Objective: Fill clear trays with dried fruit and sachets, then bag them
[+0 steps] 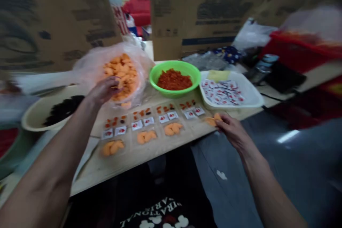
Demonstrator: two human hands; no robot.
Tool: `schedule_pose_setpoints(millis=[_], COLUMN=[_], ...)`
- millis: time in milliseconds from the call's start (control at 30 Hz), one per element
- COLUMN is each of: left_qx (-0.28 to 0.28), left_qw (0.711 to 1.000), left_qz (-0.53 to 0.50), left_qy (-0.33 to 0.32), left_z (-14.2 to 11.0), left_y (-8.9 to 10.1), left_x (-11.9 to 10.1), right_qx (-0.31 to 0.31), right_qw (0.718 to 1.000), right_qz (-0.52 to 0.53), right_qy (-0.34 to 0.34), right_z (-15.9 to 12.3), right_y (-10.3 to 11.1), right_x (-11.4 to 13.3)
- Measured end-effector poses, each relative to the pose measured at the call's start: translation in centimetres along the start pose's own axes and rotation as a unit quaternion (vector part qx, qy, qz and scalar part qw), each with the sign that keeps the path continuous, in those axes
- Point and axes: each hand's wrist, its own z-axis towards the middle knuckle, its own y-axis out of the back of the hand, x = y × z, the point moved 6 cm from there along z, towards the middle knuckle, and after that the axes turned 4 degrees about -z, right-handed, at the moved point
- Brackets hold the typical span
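Observation:
My left hand [106, 89] reaches over a clear plastic bag [91, 64] full of orange rounded pieces [124, 67]; its fingers are curled in against the pieces, with some blur. My right hand [230, 127] pinches a few orange pieces [213, 119] at the table's front edge, by the right end of a row of clear packets. Each packet has small red-orange bits and a dark bit [148, 112] at the back and two white printed sachets [137, 125] in the middle. Three packets also have orange pieces [144, 136] at the front.
Behind the row stand a green bowl [175, 93] of red-orange bits and a white tray [251, 94] of printed sachets. At left is a cream basin [33, 117] with dark pieces. Cardboard boxes [171, 17] line the back; a red crate [296, 51] is at right.

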Motion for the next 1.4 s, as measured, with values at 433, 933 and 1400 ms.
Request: schedule_pose_setpoints(millis=[433, 933, 1400], left_qx=[0.348, 0.394, 0.294], left_qw=[0.912, 0.792, 0.828], left_qz=[0.139, 0.307, 0.39], left_qy=[-0.168, -0.351, -0.276], left_z=[-13.6, -15.3, -16.1], left_y=[-26.8, -30.4, -32.4], left_x=[0.7, 6.1, 6.3], right_qx=[-0.026, 0.048, 0.111], right_qw=[0.997, 0.956, 0.809], right_qz=[-0.039, -0.213, -0.511], right_qy=[0.064, 0.193, 0.27], right_z=[1.7, 3.0, 0.7], right_y=[1.0, 0.8, -2.9], right_x=[0.7, -1.1, -0.9])
